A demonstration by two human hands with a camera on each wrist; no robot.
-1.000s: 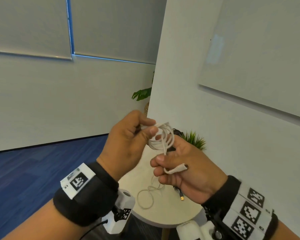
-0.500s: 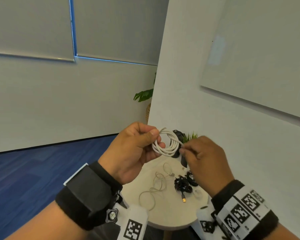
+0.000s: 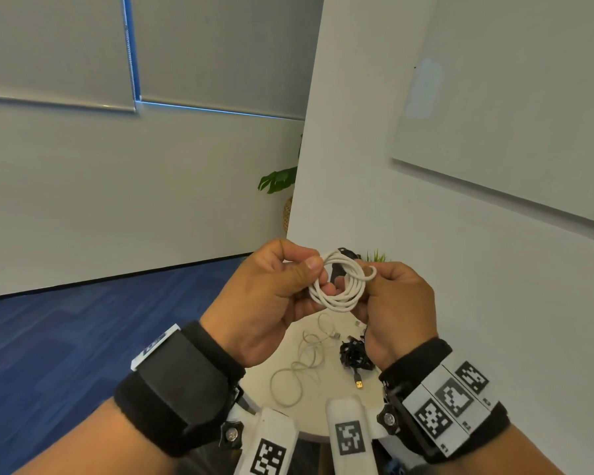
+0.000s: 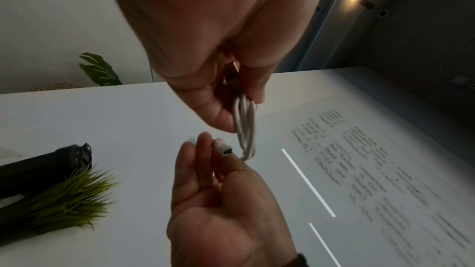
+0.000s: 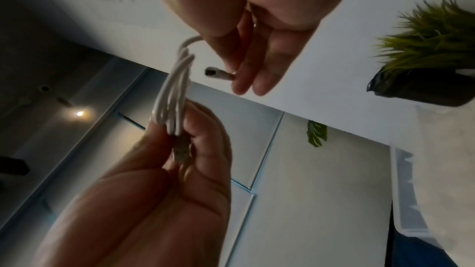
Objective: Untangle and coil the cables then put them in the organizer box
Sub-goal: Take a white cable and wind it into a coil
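The left hand (image 3: 264, 299) pinches a coiled white cable (image 3: 340, 286) between thumb and fingers, held in the air above the round table (image 3: 309, 416). At the coil's 3 o'clock, the right hand (image 3: 396, 303) pinches its free connector end (image 4: 223, 148). A black cable bundle (image 3: 355, 356) at 6 o'clock is partly hidden behind the right wrist. The organizer box cannot be made out.

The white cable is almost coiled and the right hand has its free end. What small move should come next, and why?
Probably pass the free end plug through the middle of the white cable coil to lock it. The left hand pinches the loops together, and the right hand holds only the short tail beside them. No loose length remains to wind.
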